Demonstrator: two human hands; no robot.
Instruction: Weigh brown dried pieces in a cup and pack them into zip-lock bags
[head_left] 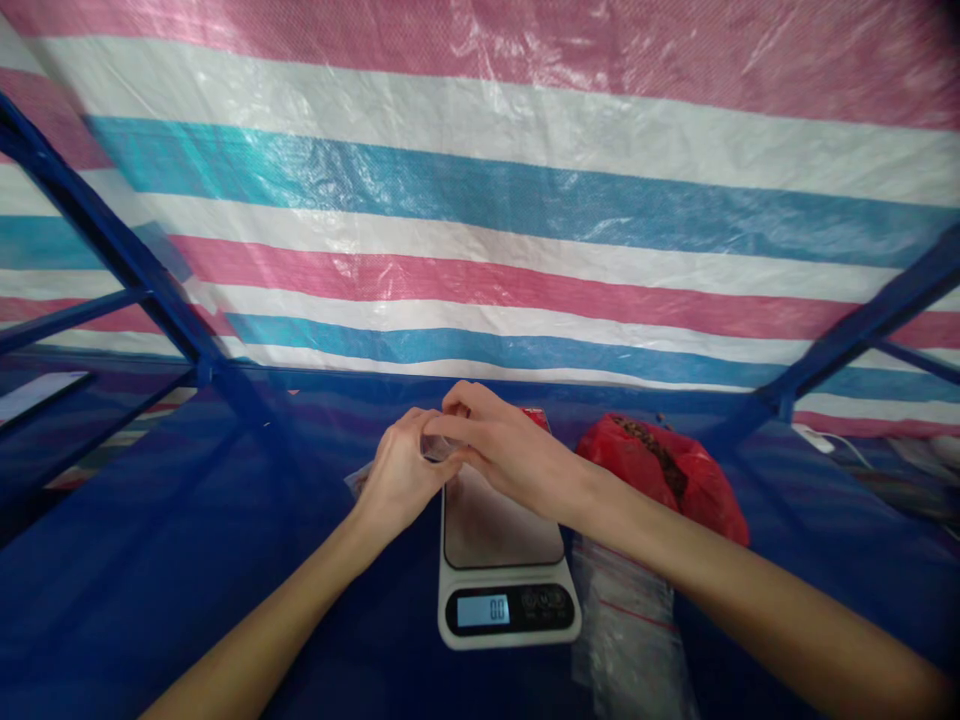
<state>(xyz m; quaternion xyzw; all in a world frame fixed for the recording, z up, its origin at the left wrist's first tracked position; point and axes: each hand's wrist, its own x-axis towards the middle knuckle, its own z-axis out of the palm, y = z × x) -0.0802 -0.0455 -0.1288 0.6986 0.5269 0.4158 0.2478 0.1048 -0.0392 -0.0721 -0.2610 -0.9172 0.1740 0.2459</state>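
Both hands pinching the small clear plastic bag (437, 447).

My left hand (397, 470) and right hand (499, 445) clamp it together; below them, the white digital kitchen scale (504, 560) waits — best keep my grip even.

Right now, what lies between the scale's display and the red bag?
In the head view, clear zip bags lie between the scale and the red bag.

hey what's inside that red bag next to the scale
The red bag lies open at the top, showing small dark brownish bits heaped inside. What they are is too small to tell, and the red plastic covers the rest.
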